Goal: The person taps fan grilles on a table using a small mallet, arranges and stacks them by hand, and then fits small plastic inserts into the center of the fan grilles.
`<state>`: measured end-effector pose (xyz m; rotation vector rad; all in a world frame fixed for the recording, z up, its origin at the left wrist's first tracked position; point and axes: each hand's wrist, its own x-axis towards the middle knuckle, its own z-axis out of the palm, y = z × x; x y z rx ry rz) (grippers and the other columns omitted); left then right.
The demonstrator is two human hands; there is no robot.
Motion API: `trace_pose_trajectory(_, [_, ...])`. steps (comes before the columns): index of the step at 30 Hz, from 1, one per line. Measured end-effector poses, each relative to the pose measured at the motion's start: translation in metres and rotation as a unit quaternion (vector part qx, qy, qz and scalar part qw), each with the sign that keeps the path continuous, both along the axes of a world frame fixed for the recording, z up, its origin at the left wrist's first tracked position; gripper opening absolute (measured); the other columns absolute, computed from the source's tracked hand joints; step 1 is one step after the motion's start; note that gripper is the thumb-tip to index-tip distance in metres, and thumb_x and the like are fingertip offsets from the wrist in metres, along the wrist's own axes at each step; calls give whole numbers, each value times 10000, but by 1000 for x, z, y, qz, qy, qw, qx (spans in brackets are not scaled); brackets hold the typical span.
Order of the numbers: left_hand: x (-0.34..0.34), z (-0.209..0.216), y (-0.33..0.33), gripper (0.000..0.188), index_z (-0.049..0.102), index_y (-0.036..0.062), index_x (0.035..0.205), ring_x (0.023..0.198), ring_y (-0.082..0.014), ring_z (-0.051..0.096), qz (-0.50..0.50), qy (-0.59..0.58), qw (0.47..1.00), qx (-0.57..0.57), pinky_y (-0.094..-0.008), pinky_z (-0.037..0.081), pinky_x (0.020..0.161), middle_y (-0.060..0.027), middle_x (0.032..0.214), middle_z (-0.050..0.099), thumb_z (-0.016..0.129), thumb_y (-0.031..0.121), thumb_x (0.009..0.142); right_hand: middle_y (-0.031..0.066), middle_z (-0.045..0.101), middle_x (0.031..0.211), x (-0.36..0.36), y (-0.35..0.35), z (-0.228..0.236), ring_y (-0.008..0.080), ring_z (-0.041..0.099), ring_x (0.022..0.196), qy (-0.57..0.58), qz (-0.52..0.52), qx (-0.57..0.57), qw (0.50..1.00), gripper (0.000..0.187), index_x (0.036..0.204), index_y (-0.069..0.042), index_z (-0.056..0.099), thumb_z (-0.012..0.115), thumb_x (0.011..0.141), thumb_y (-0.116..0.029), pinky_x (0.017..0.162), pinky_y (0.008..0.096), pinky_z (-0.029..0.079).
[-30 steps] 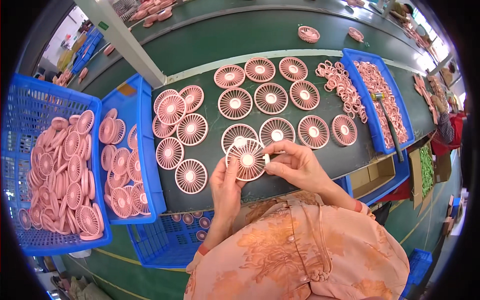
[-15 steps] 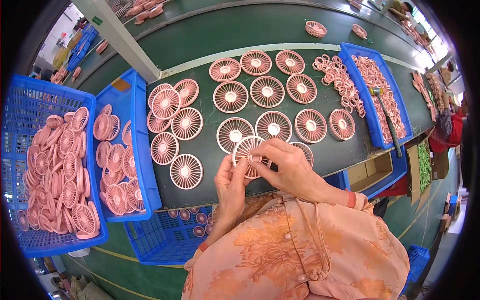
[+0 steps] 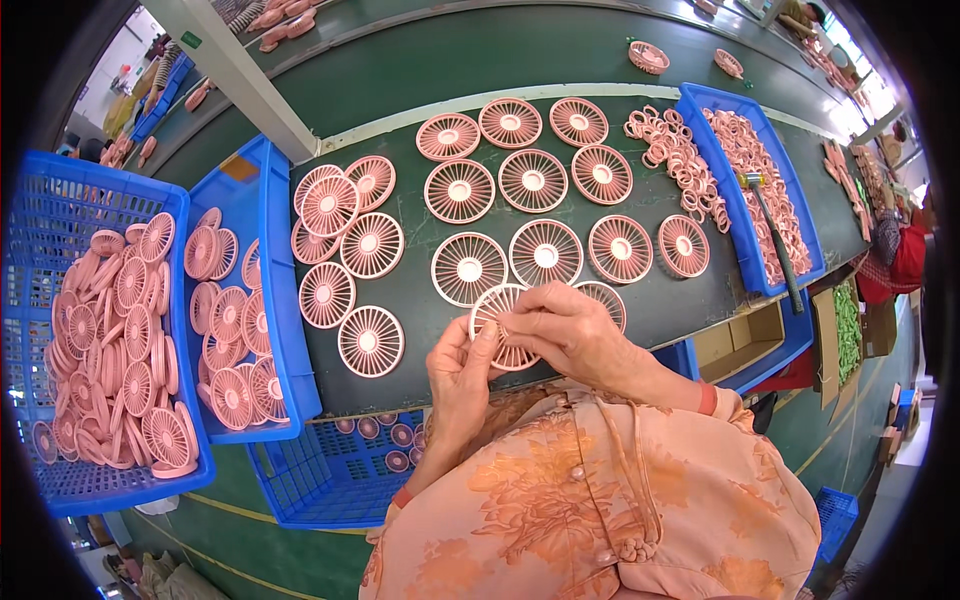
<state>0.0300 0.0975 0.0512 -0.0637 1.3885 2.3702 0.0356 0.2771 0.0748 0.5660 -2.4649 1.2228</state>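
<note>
Near the table's front edge I hold up a pink round spoked grille [image 3: 491,303], tilted over the tabletop. My left hand [image 3: 462,378] is closed on its lower left rim, thumb on the front face. My right hand [image 3: 578,330] is closed, its fingers pinched together at the grille's hub; they cover the hub, so any small part there is hidden. Just beyond lie matching grilles, one [image 3: 469,268] behind the held piece and another [image 3: 546,251] to its right. A further grille [image 3: 602,305] is partly covered by my right hand.
More grilles [image 3: 371,340] lie at left. Blue crates [image 3: 190,330] of grilles stand further left. A pile of pink rings [image 3: 672,150] lies beside a blue tray [image 3: 705,105] of rings, with a hammer [image 3: 778,240] across its edge. Beyond runs a green conveyor [image 3: 480,50].
The held grille has shifted slightly right and down. My right fingers have closed further over its hub, hiding it. On the far conveyor, pieces have moved a little to the right.
</note>
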Motion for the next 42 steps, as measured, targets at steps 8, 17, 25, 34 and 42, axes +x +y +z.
trace_pose_trajectory(8, [10,8,-10,248,597,-61,1140,877,-115,687,-49,41,996,-62,-250,581,760,-105,1017,709,677,101,970,61,628,1027,2,8,12,205,623,902,-9,82,4,997,296,1022,-67,763,843,742,-120,767,329,518])
trace_pose_trajectory(17, [22,-3,-7,281,594,-71,1162,901,-121,682,-110,26,993,-42,-249,552,796,-126,1057,715,687,107,965,104,614,1278,22,15,21,139,594,1135,-387,109,-200,894,732,1473,-51,447,794,832,-114,956,294,501])
trace_pose_trajectory(25, [26,3,1,245,613,-53,1127,876,-98,661,-80,35,995,-45,-243,533,783,-103,1015,714,688,113,963,96,655,1216,35,17,-5,146,609,1114,-386,114,-318,858,470,1388,-35,512,636,992,-257,939,316,503])
trace_pose_trajectory(34, [25,2,-3,237,589,-71,1135,885,-97,656,-92,108,988,-63,-245,528,798,-116,1019,706,684,45,950,102,693,1070,35,15,1,132,633,989,-349,100,-309,879,360,1245,7,567,674,950,-170,864,304,524])
trace_pose_trajectory(42, [21,7,-2,190,639,-41,1095,900,-126,664,-38,317,914,-250,-267,524,820,-132,1033,712,694,25,925,94,697,1105,43,47,22,148,664,1004,-267,-18,-264,927,418,1318,2,573,701,936,-109,860,314,553])
